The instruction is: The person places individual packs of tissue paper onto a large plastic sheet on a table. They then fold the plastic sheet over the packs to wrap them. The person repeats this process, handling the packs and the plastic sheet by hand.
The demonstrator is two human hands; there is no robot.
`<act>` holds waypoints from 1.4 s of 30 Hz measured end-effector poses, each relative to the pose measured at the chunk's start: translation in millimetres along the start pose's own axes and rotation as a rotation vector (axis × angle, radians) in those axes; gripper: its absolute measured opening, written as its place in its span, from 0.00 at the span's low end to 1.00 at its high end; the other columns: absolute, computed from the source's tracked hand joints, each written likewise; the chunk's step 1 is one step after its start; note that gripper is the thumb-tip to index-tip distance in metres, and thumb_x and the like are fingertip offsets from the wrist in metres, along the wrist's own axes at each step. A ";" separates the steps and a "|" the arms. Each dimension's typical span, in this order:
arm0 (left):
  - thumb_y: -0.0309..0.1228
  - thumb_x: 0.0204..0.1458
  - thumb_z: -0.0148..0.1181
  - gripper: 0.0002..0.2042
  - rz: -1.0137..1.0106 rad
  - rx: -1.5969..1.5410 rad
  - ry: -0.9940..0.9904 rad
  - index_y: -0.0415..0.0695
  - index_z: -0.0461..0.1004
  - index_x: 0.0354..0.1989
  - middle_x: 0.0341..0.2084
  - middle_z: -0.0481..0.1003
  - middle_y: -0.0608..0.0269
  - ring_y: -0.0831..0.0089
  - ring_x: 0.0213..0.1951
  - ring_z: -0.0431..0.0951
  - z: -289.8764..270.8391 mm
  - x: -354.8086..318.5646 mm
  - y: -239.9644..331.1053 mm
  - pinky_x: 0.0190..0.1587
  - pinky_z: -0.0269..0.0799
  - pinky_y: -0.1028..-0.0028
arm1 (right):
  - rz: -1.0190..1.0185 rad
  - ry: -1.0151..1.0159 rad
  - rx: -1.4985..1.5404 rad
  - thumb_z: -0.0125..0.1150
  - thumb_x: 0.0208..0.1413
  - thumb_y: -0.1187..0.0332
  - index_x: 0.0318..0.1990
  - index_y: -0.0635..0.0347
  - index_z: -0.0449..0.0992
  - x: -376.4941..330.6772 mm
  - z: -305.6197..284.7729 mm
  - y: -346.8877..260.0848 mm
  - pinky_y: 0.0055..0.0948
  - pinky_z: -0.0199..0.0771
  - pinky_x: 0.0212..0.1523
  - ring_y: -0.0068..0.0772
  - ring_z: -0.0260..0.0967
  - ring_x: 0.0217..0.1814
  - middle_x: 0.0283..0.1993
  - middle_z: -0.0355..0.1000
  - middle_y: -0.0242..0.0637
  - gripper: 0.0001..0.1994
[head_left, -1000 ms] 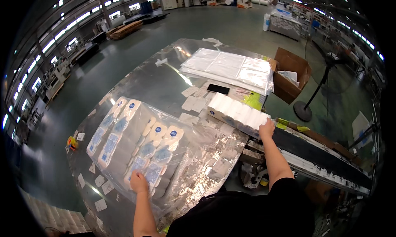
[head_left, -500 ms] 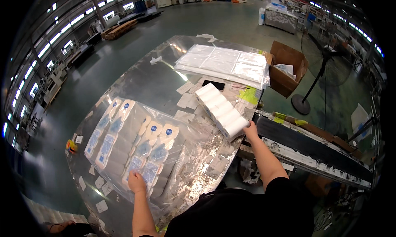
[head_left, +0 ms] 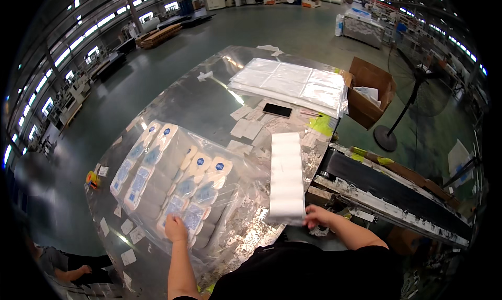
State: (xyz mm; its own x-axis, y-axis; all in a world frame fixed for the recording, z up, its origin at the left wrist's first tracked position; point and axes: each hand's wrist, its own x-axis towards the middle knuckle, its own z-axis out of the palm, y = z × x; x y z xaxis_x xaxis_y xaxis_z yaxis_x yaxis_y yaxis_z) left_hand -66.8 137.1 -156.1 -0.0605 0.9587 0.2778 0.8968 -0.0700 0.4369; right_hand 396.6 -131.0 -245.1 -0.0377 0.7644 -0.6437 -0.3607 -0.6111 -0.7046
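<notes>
A long white pack of paper rolls [head_left: 286,174] lies lengthwise on the shiny metal table [head_left: 209,99], and my right hand [head_left: 319,215] grips its near end. My left hand [head_left: 175,228] rests flat on the near edge of a big clear plastic bag [head_left: 178,182] filled with several wrapped roll packs bearing blue labels. The white pack sits just right of the bag's open, crinkled mouth.
A stack of flat clear bags [head_left: 290,84] and a black phone [head_left: 277,110] lie at the table's far side, among loose paper slips. A black conveyor belt [head_left: 397,190] runs to the right. A cardboard box [head_left: 368,91] and a standing fan [head_left: 413,91] stand beyond.
My right hand has swung the white pack from lying across the table's right edge to pointing lengthwise toward me, and drawn it closer. My left hand has stayed on the bag.
</notes>
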 end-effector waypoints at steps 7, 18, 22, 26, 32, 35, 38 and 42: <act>0.32 0.51 0.49 0.07 0.048 -0.013 0.039 0.40 0.68 0.29 0.26 0.72 0.47 0.46 0.32 0.72 6.7 0.9 -4.9 0.34 0.65 0.54 | -0.117 0.215 0.252 0.60 0.53 0.54 0.68 0.50 0.44 -6.1 42.6 2.8 0.39 0.55 0.62 0.42 0.51 0.67 0.67 0.50 0.42 0.39; 0.33 0.50 0.49 0.10 -0.007 -0.017 0.008 0.42 0.72 0.34 0.29 0.75 0.48 0.47 0.35 0.74 5.1 2.0 -7.5 0.37 0.68 0.56 | -0.122 0.028 0.737 0.56 0.40 0.67 0.56 0.66 0.63 12.4 25.1 -40.0 0.49 0.65 0.58 0.53 0.66 0.53 0.53 0.68 0.50 0.30; 0.34 0.51 0.50 0.11 -0.059 -0.168 -0.119 0.42 0.73 0.36 0.27 0.75 0.50 0.53 0.32 0.76 1.5 6.2 -10.7 0.35 0.69 0.59 | -0.004 -0.030 0.728 0.56 0.42 0.66 0.54 0.68 0.65 -39.3 34.6 -88.0 0.49 0.66 0.56 0.52 0.68 0.51 0.51 0.70 0.49 0.28; 0.35 0.51 0.52 0.11 -0.150 -0.568 -0.304 0.42 0.75 0.36 0.23 0.75 0.57 0.68 0.26 0.73 -7.3 7.4 -9.6 0.31 0.67 0.69 | 0.032 -0.183 0.528 0.55 0.44 0.65 0.53 0.67 0.65 -44.0 69.7 -119.7 0.48 0.68 0.55 0.51 0.69 0.49 0.49 0.70 0.48 0.27; 0.30 0.53 0.53 0.08 -0.082 -0.967 -0.175 0.39 0.76 0.35 0.20 0.72 0.66 0.78 0.22 0.67 -89.5 -0.8 81.3 0.27 0.62 0.78 | 0.062 -0.402 0.281 0.55 0.47 0.64 0.52 0.67 0.66 1.7 158.3 -107.9 0.46 0.70 0.52 0.48 0.70 0.48 0.47 0.71 0.47 0.25; 0.27 0.53 0.53 0.08 0.171 -0.961 0.062 0.39 0.77 0.37 0.19 0.70 0.65 0.77 0.21 0.67 -150.7 -26.0 119.7 0.26 0.62 0.78 | 0.067 -0.490 0.201 0.55 0.48 0.63 0.52 0.66 0.66 26.2 192.6 -100.4 0.46 0.71 0.51 0.47 0.71 0.47 0.46 0.71 0.46 0.24; 0.26 0.51 0.55 0.07 0.347 -0.742 0.112 0.42 0.77 0.37 0.19 0.70 0.60 0.69 0.23 0.71 -171.9 -42.5 115.7 0.27 0.66 0.75 | 0.039 -0.557 0.134 0.55 0.50 0.62 0.51 0.66 0.66 44.3 218.7 -103.5 0.45 0.72 0.50 0.46 0.71 0.46 0.45 0.71 0.45 0.23; 0.27 0.47 0.58 0.07 0.426 -0.469 0.196 0.44 0.77 0.36 0.23 0.73 0.60 0.60 0.27 0.74 -167.0 -47.0 103.8 0.30 0.70 0.67 | -0.056 -0.658 0.120 0.55 0.52 0.61 0.51 0.65 0.66 36.5 249.0 -136.4 0.44 0.74 0.48 0.45 0.72 0.44 0.44 0.71 0.44 0.22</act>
State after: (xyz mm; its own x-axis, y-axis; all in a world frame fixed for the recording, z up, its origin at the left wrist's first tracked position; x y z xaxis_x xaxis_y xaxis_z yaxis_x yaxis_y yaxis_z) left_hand -44.1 38.9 19.1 0.1389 0.7558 0.6400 0.5763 -0.5872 0.5684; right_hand 212.4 31.5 -98.1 -0.5626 0.7834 -0.2641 -0.4780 -0.5689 -0.6693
